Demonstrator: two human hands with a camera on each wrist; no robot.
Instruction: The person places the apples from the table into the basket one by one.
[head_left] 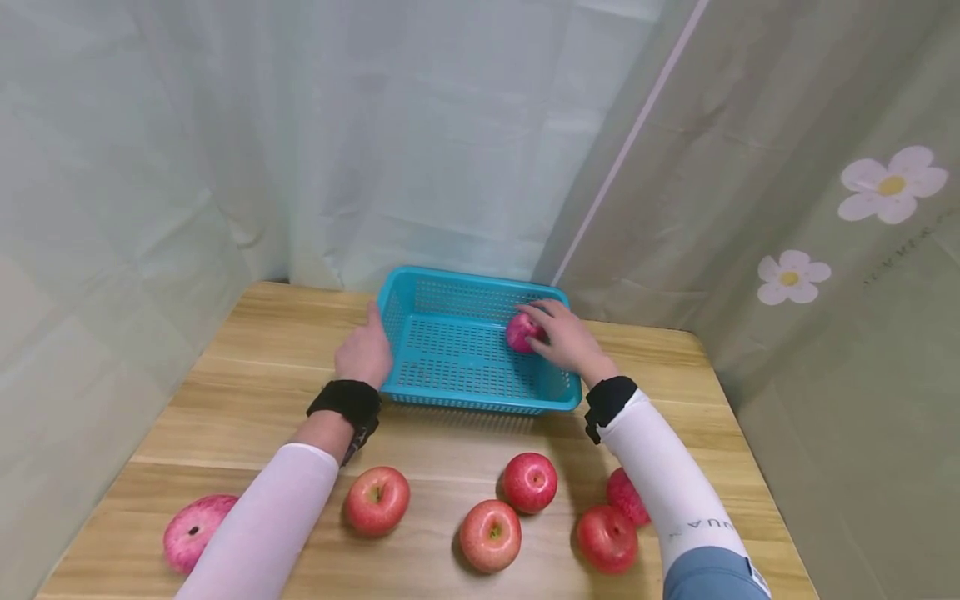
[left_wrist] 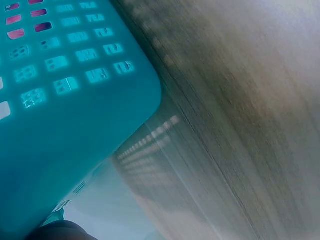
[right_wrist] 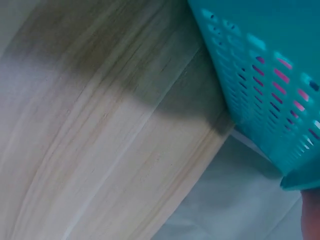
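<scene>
A turquoise plastic basket point(head_left: 468, 400) sits at the back of the table. Inside its right end is a pinkish-red apple point(head_left: 519, 332). My right hand point(head_left: 566, 337) reaches over the basket's right rim, with thumb and fingers curved around that apple. At the opposite side, my left hand point(head_left: 363, 353) holds the left rim, one digit pointing along it; its other fingers are mostly hidden. The left wrist view shows the basket's slotted outer wall point(left_wrist: 65, 120) close up, and the right wrist view its other end point(right_wrist: 245, 100), pink showing through the slots.
Nearer on the wooden table point(head_left: 435, 450) lie several apples: a pale-red one point(head_left: 377, 501), two in the middle point(head_left: 530, 482), and a red one point(head_left: 607, 539) beside another partly under my right sleeve. A pink apple point(head_left: 197, 532) lies far left. Curtains point(head_left: 465, 150) enclose the table's back and sides.
</scene>
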